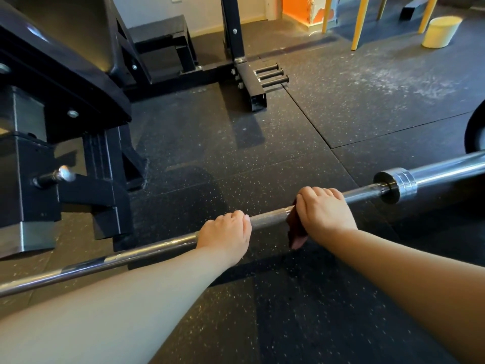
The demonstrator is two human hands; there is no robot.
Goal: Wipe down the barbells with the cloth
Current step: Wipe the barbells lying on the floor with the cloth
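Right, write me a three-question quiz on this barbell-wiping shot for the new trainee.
1. True or false: the left hand presses the cloth onto the barbell.
2. Along the barbell, the cloth sits: A) between the left hand and the collar; B) left of the left hand; C) past the collar, at the far end.
3. What colour is the cloth?

Key: 1 false, the right hand grips it; 2 A; 3 dark red.
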